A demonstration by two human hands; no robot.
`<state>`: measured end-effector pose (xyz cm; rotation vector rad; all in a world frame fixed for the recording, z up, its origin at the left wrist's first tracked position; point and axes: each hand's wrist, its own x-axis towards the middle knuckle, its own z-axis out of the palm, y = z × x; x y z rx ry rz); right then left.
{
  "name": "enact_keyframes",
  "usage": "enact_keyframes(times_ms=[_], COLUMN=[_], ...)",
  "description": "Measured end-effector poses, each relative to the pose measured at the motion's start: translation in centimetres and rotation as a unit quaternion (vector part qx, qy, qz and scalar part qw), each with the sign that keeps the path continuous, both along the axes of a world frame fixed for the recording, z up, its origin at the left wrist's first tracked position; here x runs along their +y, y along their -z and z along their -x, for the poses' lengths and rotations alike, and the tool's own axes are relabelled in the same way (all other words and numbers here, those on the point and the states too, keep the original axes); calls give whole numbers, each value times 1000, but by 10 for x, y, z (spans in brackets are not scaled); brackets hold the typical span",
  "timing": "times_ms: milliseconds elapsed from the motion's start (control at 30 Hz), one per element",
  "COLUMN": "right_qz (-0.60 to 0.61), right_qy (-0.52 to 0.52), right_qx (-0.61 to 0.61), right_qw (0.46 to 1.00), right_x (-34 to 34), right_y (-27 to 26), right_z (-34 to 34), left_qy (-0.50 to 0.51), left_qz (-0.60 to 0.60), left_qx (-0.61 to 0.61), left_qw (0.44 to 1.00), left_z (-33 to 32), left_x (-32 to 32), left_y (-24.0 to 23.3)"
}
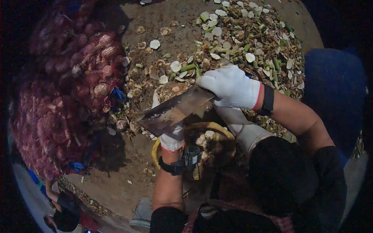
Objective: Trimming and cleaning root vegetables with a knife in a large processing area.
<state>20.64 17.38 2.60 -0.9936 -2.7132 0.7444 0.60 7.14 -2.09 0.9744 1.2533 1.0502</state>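
Observation:
My right hand, in a white knit glove, grips the handle end of a wide, stained cleaver. Its blade slants down to the left, across my left hand. That hand wears a white glove too; the blade hides most of it, so whether it holds anything is unclear. Just beyond the blade is a tan, root-like clump. Below the blade, between my legs, stands a basket with a yellow rim. Pale bulbs, apparently garlic, lie in it, partly in shadow.
Red mesh sacks of bulbs are piled at the left. A heap of trimmings, with white discs and green stalk pieces, spreads at the upper right. Scraps litter the dirt floor. Another person's arm shows at the lower left.

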Motion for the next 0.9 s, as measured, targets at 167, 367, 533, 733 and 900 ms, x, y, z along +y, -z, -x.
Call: enact_keyframes(times_ms=[167, 367, 533, 733, 900], right_qz=[-38, -28, 161, 408, 260], right_qy=[-2, -1, 241, 297, 244], right_qx=[71, 79, 26, 182, 221], right_qw=[997, 996, 957, 844, 908], right_x=[10, 14, 22, 14, 8], right_y=[35, 48, 17, -32, 4], right_z=[-10, -13, -26, 12, 8], left_qy=[-112, -54, -81, -44, -115], left_qz=[90, -4, -3, -13, 92], left_qx=[-7, 36, 29, 140, -133], left_qw=[990, 998, 996, 989, 980], left_z=[-14, -15, -27, -20, -16], left_x=[0, -1, 33, 55, 36], left_y=[-7, -26, -62, -50, -33])
